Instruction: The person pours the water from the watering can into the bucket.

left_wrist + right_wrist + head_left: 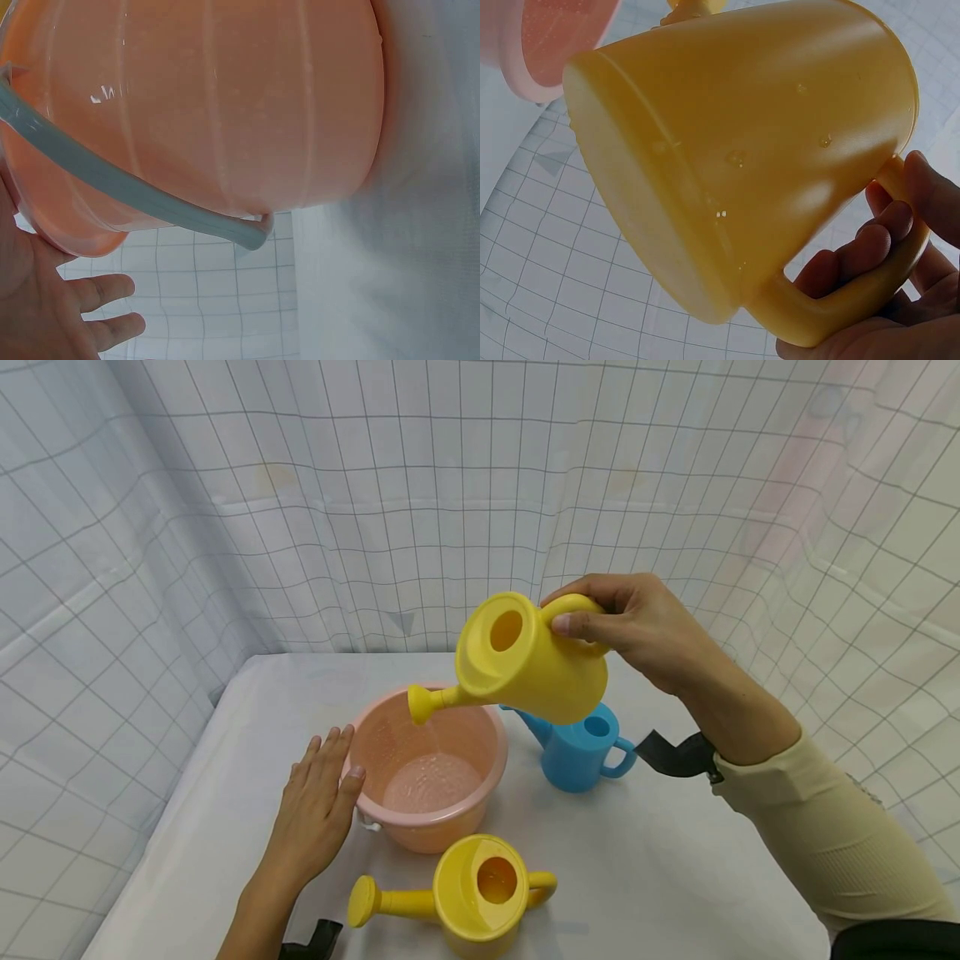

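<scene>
My right hand (637, 627) grips the handle of a yellow watering can (555, 668) and holds it tilted in the air, its spout head over a pink bucket (491, 777). Drops cling to the can's side in the right wrist view. Shallow water shows at the bottom of the bucket. With fingers straight, my left hand (318, 806) lies against the bucket's left rim. The left wrist view shows the bucket's grey handle (135, 187) hanging down its side.
A second yellow watering can (480, 893) stands in front of the bucket, spout to the left. To the right of the bucket is a blue watering can (577, 756). A white cloth covers the table (660, 868); checked curtains (450, 510) hang around it.
</scene>
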{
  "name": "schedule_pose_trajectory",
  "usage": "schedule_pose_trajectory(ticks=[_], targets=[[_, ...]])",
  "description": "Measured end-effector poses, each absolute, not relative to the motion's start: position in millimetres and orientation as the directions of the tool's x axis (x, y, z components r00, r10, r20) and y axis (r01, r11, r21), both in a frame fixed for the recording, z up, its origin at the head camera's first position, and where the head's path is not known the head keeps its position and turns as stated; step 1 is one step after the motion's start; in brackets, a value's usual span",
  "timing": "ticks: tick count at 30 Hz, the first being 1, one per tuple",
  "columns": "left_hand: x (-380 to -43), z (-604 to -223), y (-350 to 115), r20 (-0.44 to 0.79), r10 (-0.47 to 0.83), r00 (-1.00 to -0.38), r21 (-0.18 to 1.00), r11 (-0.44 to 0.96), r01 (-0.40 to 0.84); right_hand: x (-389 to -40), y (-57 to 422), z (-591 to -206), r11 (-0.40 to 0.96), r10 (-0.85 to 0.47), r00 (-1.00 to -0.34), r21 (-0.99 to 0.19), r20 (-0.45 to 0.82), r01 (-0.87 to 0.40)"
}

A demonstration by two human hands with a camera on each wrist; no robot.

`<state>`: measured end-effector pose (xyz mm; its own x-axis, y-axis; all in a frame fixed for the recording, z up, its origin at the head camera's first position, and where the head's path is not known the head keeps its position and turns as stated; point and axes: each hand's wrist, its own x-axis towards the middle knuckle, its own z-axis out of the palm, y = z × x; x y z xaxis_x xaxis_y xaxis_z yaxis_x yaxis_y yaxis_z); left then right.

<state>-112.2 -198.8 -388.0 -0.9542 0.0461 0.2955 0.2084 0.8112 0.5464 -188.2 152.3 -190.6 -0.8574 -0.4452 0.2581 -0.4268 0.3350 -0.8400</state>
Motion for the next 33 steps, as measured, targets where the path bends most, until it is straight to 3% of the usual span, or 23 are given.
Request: schedule_pose_trajectory(ticks=[33], targets=[[-112.1, -388.3, -198.7, 0.295, 0.043, -0.955, 0.551, 0.808, 0.207, -187.4, 152.4, -189.5, 0.325, -0.451, -0.853, -0.842, 0.263, -0.431]])
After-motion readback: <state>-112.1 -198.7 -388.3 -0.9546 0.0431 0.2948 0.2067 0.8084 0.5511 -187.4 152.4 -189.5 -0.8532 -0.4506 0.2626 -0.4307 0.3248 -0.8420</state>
